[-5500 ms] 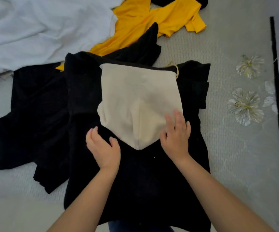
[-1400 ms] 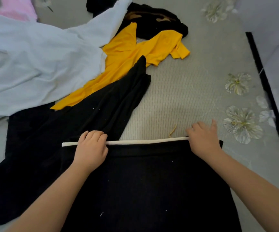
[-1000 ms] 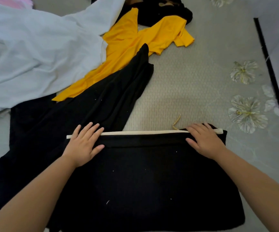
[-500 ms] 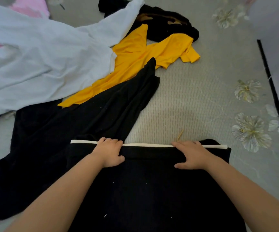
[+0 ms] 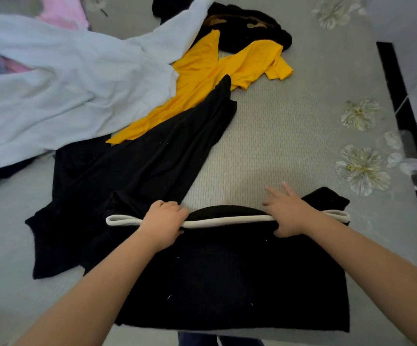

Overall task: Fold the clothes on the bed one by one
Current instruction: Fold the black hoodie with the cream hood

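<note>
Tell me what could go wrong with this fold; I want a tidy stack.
The left hand grips the cream edge while the right hand has its fingers spread, so the black garment may lift unevenly. It also overlaps the loose black cloth, which could drag along.

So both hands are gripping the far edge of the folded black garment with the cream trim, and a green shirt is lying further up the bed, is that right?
Not quite: the shirt further up the bed is yellow, not green, as the head view shows. The rest holds: the left hand and right hand grip the far, cream-trimmed edge of the folded black garment.
</note>
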Motion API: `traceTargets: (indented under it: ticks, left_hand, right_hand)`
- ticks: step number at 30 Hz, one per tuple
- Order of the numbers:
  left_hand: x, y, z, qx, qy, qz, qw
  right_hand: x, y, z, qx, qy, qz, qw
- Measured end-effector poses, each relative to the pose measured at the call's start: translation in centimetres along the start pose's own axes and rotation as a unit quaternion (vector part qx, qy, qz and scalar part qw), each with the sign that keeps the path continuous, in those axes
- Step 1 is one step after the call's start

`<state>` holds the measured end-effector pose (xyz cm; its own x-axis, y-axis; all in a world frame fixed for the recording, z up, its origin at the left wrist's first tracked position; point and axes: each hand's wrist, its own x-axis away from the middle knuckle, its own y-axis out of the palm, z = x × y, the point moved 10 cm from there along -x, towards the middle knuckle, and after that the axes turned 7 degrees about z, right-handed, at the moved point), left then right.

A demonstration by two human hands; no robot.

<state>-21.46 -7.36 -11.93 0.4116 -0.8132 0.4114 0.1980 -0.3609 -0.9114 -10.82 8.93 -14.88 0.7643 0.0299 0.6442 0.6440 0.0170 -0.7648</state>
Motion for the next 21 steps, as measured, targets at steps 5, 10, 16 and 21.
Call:
traceTargets:
  ticks: [5, 10, 16, 21]
  left_hand:
    - [4.2, -0.4, 1.7, 0.009, -0.042, -0.009, 0.999]
    - [7.3, 0.6, 2.9, 0.019, -0.095, -0.076, 0.992]
    - [10.8, -1.5, 4.8, -0.029, -0.057, 0.018, 0.998]
    - [15.0, -7.3, 7.0, -0.058, -0.01, 0.119, 0.991]
  right_hand:
    - [2.9, -0.1, -1.1, -0.147, 0.039, -0.004, 0.988]
    - [6.1, 0.6, -3.5, -0.06, 0.067, -0.047, 0.995]
    - [12.1, -0.5, -6.4, 0.057, 0.111, 0.103, 0.987]
    - [21.6, -3.2, -7.5, 0.046, 0.243, 0.202, 0.948]
